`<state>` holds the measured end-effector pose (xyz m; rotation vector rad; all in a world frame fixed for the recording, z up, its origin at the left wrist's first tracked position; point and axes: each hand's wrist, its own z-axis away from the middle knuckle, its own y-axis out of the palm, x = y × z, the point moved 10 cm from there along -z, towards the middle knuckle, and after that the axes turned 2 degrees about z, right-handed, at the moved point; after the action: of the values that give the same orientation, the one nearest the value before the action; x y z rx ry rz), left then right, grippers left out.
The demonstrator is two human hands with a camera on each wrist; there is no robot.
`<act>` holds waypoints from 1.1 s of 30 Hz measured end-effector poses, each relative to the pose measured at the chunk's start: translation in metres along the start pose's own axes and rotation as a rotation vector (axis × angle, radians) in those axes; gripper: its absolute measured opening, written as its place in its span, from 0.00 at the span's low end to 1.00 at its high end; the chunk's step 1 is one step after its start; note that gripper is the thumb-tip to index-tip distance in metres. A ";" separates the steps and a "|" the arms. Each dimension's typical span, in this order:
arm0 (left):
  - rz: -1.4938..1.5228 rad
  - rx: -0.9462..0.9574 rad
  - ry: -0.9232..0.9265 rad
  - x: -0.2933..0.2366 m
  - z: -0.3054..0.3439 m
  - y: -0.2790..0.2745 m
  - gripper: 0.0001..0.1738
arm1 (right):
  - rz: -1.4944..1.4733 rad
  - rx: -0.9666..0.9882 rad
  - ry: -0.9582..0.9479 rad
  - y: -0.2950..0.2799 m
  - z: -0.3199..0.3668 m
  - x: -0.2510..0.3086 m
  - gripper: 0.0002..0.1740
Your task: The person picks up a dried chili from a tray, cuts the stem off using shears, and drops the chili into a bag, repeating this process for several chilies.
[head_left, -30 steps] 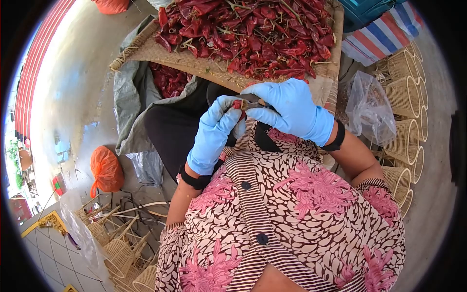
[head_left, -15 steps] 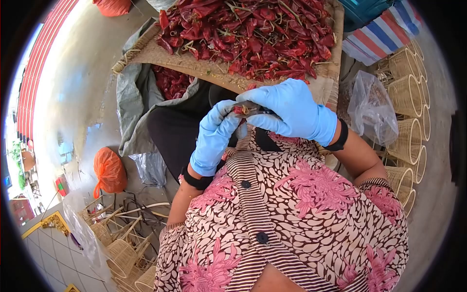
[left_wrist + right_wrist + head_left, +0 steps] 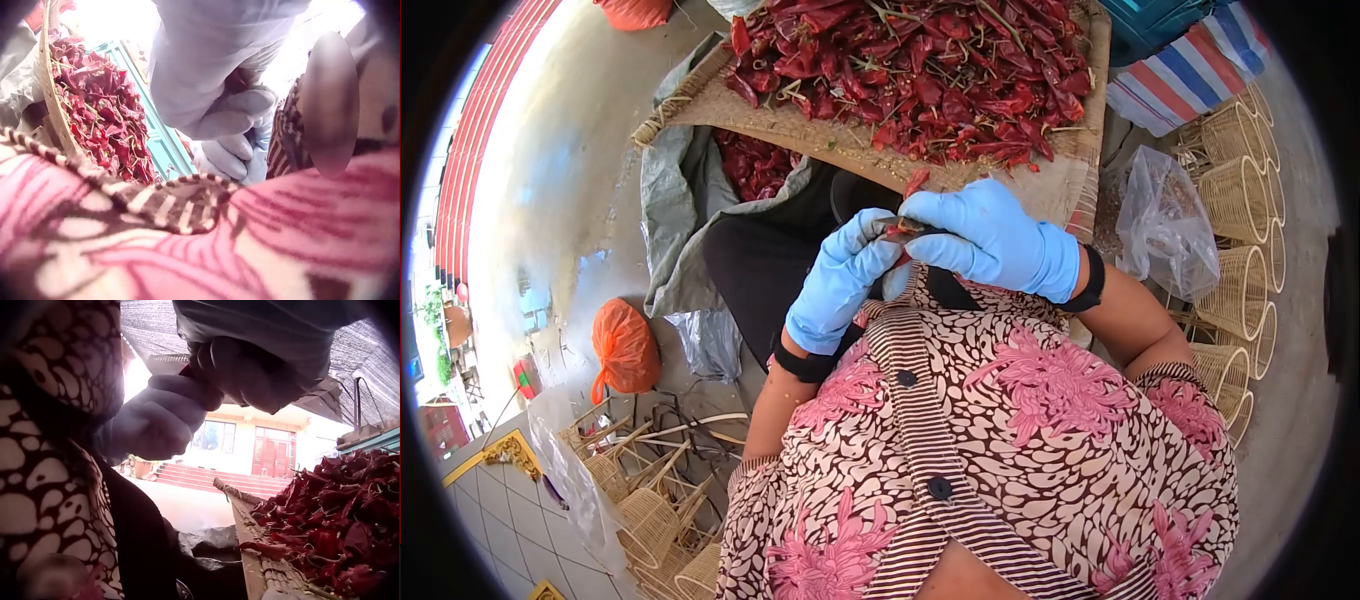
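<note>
Both hands wear light blue gloves and meet in front of the chest, fingertips close together. My left hand [image 3: 837, 277] pinches a dried red chili pepper [image 3: 894, 231], mostly hidden by the fingers. My right hand [image 3: 1003, 243] has thumb and fingers curled round a small dark tool [image 3: 916, 229] right at the pepper; its kind cannot be told. Just beyond the hands, a heap of dried red chilies [image 3: 920, 80] lies on a woven tray [image 3: 825, 138]. One loose chili [image 3: 917, 181] shows at its near edge.
A grey-green sack [image 3: 668, 185] with more chilies stands open left of the tray. An orange tied bag [image 3: 624, 347] is on the floor at left. At right are a clear plastic bag [image 3: 1165, 220], a striped bag [image 3: 1165, 95] and stacked wicker baskets [image 3: 1235, 280].
The right hand has shifted slightly down, uncovering the loose chili at the tray edge. The left hand still pinches its pepper, with the dark tool against it.
</note>
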<state>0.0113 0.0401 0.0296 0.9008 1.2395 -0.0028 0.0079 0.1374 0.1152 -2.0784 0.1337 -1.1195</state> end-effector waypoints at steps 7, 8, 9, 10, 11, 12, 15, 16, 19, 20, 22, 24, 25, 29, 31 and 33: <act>0.073 0.095 -0.125 0.004 0.004 0.002 0.18 | -0.538 0.254 0.192 0.023 0.003 -0.011 0.16; 0.092 0.113 -0.131 0.004 0.004 0.004 0.18 | -0.626 0.248 0.205 0.026 0.004 -0.012 0.16; 0.110 0.131 -0.136 0.004 0.004 0.006 0.18 | -0.713 0.241 0.217 0.032 0.006 -0.014 0.16; 0.127 0.148 -0.142 0.004 0.005 0.007 0.18 | -0.801 0.234 0.228 0.036 0.008 -0.015 0.16; 0.129 0.174 -0.116 0.002 0.005 0.010 0.17 | -0.914 0.236 0.349 0.041 0.013 -0.023 0.16; 0.131 0.201 -0.091 0.000 0.005 0.012 0.17 | -1.026 0.238 0.472 0.046 0.021 -0.030 0.16; 0.146 0.177 -0.027 -0.004 0.002 0.012 0.16 | -1.148 0.094 0.607 0.051 0.027 -0.035 0.16; 0.153 0.151 -0.008 -0.005 0.000 0.011 0.16 | -1.153 0.023 0.612 0.049 0.026 -0.037 0.16; -0.036 0.059 -0.051 -0.004 -0.005 -0.010 0.17 | -0.998 0.082 0.584 0.057 0.026 -0.055 0.17; -0.138 0.029 -0.073 -0.006 -0.006 -0.020 0.18 | -0.691 0.095 0.520 0.053 0.024 -0.058 0.18; -0.322 -0.132 -0.129 -0.015 -0.008 -0.049 0.17 | -0.070 0.107 0.372 0.041 0.014 -0.056 0.20; -0.661 -0.288 -0.216 -0.025 -0.007 -0.096 0.18 | 0.123 0.178 0.449 0.042 0.019 -0.059 0.25; -0.771 -0.395 -0.220 -0.026 -0.004 -0.127 0.19 | 0.116 0.217 0.474 0.045 0.022 -0.062 0.26; -0.834 -0.710 -0.233 -0.040 0.002 -0.222 0.27 | 0.234 0.223 0.491 0.046 0.026 -0.068 0.24; -0.835 -0.840 -0.231 -0.037 0.005 -0.267 0.37 | 0.313 0.210 0.514 0.037 0.023 -0.072 0.20; -1.285 -0.958 -0.087 -0.046 0.003 -0.297 0.42 | 0.452 0.083 0.539 0.010 0.014 -0.082 0.19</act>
<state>-0.1398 -0.1805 -0.1068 -0.7782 1.3310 -0.4256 -0.0290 0.1725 0.0483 -1.5197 0.7623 -1.3317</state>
